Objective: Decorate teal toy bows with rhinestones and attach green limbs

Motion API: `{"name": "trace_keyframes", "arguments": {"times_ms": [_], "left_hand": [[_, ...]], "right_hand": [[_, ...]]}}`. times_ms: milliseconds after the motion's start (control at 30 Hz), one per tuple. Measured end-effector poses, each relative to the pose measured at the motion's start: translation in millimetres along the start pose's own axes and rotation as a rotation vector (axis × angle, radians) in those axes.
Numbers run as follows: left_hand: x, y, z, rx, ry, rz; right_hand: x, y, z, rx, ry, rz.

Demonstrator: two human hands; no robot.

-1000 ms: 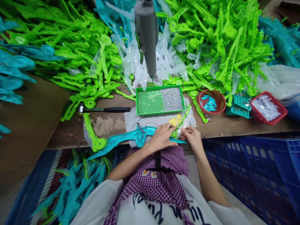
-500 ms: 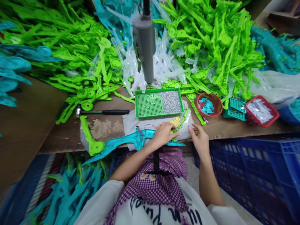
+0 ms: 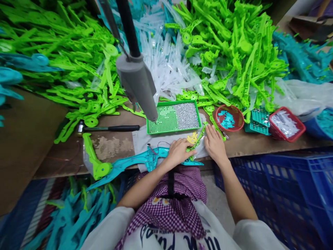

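A long turquoise plastic part (image 3: 132, 159), shaped like a toy bow, lies along the table's front edge. A lime-green arm piece (image 3: 199, 139) slants up from its right end, and another green arm piece (image 3: 102, 169) sits at its left end. My left hand (image 3: 179, 151) rests over the turquoise part's right half, fingers and thumb gripping it beside the green piece. Flat on the table, fingers stretched, my right hand (image 3: 215, 142) lies against the green piece's right side. A grey power screwdriver (image 3: 139, 83) hangs tilted above the green tray (image 3: 173, 131) of small silver screws, untouched.
A hammer (image 3: 111, 128) lies at left. Right of the tray stand a red basket (image 3: 230, 129) of turquoise bits, a teal screw tray (image 3: 257, 128) and a red box (image 3: 287, 138) of clear pieces. Heaped green parts (image 3: 234, 45) fill the back; a blue crate (image 3: 273, 187) stands below right.
My right hand has moved up and left, from raised and curled to flat beside the green piece. The hanging screwdriver has swung left and toward me. My left hand stays on the turquoise part.
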State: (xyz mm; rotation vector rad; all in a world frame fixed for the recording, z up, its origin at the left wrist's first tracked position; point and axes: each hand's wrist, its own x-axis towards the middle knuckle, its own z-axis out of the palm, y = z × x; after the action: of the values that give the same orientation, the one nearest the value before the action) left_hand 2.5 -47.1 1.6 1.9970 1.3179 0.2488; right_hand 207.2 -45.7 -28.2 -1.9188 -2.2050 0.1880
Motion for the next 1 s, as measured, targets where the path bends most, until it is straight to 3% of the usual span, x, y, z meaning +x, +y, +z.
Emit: {"name": "trace_keyframes", "arguments": {"times_ms": [300,500,733,833,1000], "left_hand": [[2,4,-4.8,-0.016,-0.019,-0.045],[2,3,-3.4,-0.031,-0.001,-0.059],[1,4,-5.5,-0.045,-0.027,-0.051],[1,5,-8.5,-0.043,-0.047,-0.056],[1,3,-9.3,-0.104,-0.042,-0.022]], "right_hand": [[3,-17,5,-0.001,0.078,0.112],[5,2,-10,0.2,0.059,0.078],[-29,13,-22,0.17,0.421,0.334],[-11,18,-29,0.161,0.37,0.26],[51,34,-55,0.099,0.347,0.176]]}}
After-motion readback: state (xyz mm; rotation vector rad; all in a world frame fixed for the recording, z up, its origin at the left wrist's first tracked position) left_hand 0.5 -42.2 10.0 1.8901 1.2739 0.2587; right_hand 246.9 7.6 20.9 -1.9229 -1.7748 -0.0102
